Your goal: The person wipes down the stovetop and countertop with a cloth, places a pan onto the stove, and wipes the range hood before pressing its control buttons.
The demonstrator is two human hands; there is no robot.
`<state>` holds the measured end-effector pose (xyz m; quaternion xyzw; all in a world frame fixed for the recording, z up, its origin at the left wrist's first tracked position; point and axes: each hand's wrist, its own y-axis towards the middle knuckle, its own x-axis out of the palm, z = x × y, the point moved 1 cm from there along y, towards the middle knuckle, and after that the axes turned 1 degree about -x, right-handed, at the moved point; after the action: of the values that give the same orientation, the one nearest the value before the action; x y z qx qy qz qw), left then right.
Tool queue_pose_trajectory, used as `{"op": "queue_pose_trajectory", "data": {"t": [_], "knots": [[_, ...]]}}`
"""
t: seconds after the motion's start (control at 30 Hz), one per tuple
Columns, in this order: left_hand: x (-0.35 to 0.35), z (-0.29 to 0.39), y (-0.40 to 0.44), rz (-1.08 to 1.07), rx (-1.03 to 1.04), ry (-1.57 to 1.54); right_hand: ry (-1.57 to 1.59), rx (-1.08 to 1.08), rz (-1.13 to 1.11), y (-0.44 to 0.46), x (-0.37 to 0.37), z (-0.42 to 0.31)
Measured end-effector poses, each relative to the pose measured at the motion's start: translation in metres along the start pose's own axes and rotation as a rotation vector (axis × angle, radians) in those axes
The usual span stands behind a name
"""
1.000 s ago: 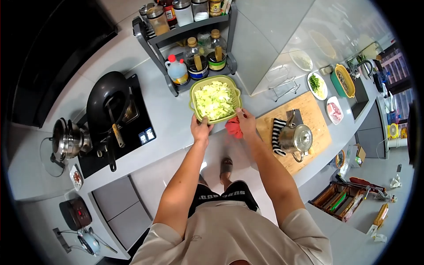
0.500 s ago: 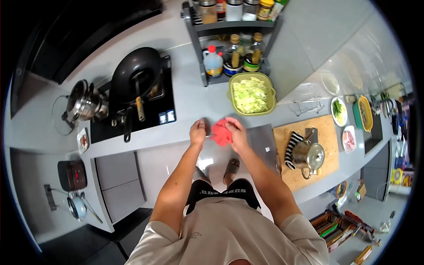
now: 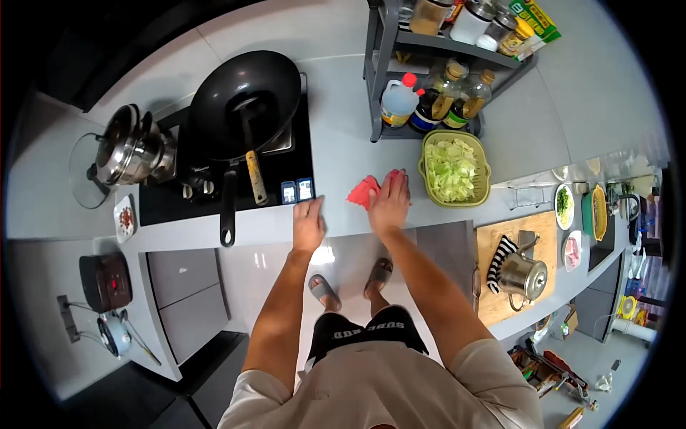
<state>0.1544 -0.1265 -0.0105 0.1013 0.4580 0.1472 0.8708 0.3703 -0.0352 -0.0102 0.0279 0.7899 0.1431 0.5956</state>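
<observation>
In the head view, a green basket holds chopped cabbage, and a wok on the cooktop has a spatula in it. A small dish of reddish bits sits left of the cooktop.

The cloth is pinkish red, crumpled and ragged-edged, lying on the counter between cooktop and basket. Its long axis runs roughly along the counter, the loose end pointing left, the other partly hidden under the right hand, whose fingers lie extended, slightly apart. The left hand rests at the counter's edge beside the cooktop's corner, fingers extended and close together.
</observation>
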Motion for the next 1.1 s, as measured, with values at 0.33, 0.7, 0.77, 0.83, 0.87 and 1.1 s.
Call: {"op": "queue_pose_trajectory", "data": {"t": [0.33,0.7,0.77,0.83,0.87,1.1], "knots": [[0.006,-0.008,-0.003,0.034,0.054,-0.008,0.186,-0.451,0.072,-0.010,0.017,-0.048],[0.004,-0.006,0.003,0.007,0.107,0.044,-0.027,0.119,0.280,0.036,0.025,0.022],[0.005,-0.004,-0.003,-0.018,0.062,0.024,0.093,0.014,0.187,0.013,0.022,0.016],[0.005,-0.006,-0.003,-0.028,0.072,-0.003,0.194,-0.182,0.009,-0.027,0.018,0.000],[0.003,-0.009,-0.003,-0.027,0.072,-0.013,0.219,-0.295,0.010,-0.050,0.007,-0.005],[-0.014,-0.016,-0.003,-0.143,0.040,-0.181,0.407,-0.263,0.000,-0.063,0.000,0.028]]}}
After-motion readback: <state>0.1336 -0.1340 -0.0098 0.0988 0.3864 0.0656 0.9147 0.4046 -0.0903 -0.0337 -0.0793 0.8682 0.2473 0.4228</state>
